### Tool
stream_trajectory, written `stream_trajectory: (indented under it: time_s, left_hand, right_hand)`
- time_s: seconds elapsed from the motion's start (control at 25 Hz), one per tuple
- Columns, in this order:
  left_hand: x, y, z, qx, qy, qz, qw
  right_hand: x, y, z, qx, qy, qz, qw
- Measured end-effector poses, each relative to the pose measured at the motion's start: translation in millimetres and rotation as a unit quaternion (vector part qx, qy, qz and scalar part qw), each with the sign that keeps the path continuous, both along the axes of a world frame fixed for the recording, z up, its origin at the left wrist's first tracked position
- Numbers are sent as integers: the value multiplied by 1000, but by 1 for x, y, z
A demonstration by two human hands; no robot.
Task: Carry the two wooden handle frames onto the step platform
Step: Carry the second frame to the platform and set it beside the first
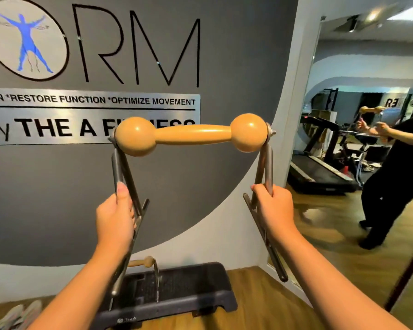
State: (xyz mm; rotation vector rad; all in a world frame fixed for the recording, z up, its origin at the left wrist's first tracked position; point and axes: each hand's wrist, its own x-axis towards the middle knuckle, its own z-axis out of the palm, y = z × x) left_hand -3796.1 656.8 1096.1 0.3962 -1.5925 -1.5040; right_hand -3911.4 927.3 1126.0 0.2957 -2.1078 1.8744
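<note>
I hold a handle frame up in front of me: a turned wooden handle (191,134) with two round knobs on grey metal legs. My left hand (115,217) grips the left legs and my right hand (273,208) grips the right legs. Far below, the dark step platform (196,291) lies on the floor against the wall. A second wooden handle frame (142,262) stands on it, partly hidden behind my left forearm.
A grey wall with lettering fills the view ahead. To the right a wall mirror (367,139) reflects a person, treadmills and the held frame. Pale shoes (17,314) lie at the lower left on the wooden floor.
</note>
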Motion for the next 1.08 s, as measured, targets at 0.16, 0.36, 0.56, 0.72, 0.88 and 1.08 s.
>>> stream_trajectory:
  time_s: [0.16,0.36,0.56,0.72,0.88,1.08]
  left_hand:
    - [-73,-12,-16,24,-9,17,1000]
    - [-147,-46,-39,64,-10,-35,997]
    - [-237,-111,-71,105,-49,-98,988]
    - [-305,-154,-112,125,-74,-143,979]
    - [-357,-178,-171,154,-84,-181,968]
    - [-418,-204,-253,243,-154,-173,942]
  right_hand:
    - [-85,-22,-13,4,-4,5,1000]
    - [-173,-62,-53,-10,-15,-24,1000]
    - [-263,-115,-96,-29,-18,-39,999]
    - [-316,-148,-138,-41,-20,-62,997]
    - [-358,-174,-200,-48,-61,-73,994]
    - [-415,-188,-286,-43,-103,-74,991]
